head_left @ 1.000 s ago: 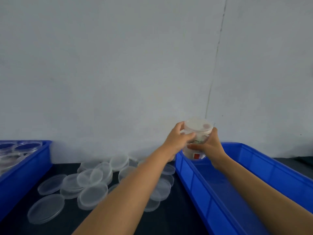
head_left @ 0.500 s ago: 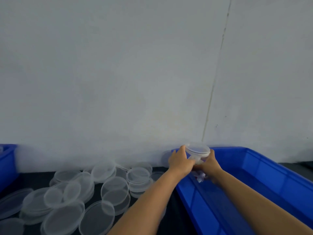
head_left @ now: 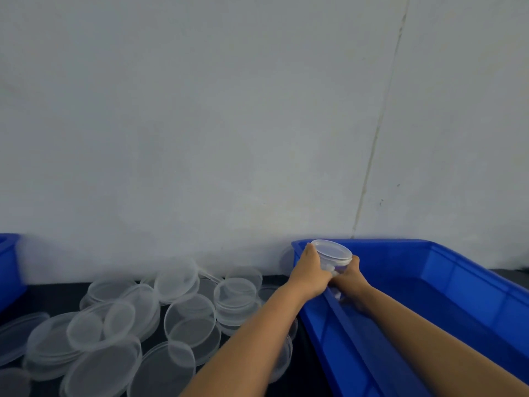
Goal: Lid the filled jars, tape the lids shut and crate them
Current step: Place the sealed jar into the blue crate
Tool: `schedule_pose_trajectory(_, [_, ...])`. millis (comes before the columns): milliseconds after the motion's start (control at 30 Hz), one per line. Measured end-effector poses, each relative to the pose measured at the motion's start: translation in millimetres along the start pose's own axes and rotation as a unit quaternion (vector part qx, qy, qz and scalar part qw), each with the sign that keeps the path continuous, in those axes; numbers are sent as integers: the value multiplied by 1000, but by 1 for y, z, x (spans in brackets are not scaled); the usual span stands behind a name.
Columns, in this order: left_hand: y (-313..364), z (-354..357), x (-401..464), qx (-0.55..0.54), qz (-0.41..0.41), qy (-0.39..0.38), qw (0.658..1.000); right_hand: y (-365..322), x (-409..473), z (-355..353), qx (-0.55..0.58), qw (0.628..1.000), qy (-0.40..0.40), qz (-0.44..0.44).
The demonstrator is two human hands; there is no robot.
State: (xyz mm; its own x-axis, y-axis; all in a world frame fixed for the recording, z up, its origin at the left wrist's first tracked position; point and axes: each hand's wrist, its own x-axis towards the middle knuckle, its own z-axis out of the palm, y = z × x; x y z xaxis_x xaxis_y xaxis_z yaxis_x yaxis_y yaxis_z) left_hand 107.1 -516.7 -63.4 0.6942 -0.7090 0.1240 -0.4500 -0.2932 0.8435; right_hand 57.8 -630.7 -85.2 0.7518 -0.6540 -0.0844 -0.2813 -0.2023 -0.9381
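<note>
1 lidded jar (head_left: 332, 257) gripped by both hands over blue crate (head_left: 463, 285).
L hand (head_left: 310, 272) + R hand (head_left: 349, 275) curled round it; loose clear lids (head_left: 148, 319) piled left, too overlapped to count; 2nd blue crate (head_left: 8, 267) at far left.

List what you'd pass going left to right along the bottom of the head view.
Left crate → loose lids → left hand → jar → right hand → right crate.
</note>
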Motion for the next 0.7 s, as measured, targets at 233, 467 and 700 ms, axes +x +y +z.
schedule_pose_trajectory(233, [-16, -12, 16, -5, 8, 10, 1000, 3, 15, 16, 24, 1000, -14, -8])
schedule_pose_trajectory(467, [-13, -6, 14, -23, -7, 45, 999, -5, 16, 24, -46, 998, 36, -13])
schedule_pose_trajectory(700, [-9, 1, 3, -70, 4, 114, 991, -13, 13, 16, -47, 998, -35, -18])
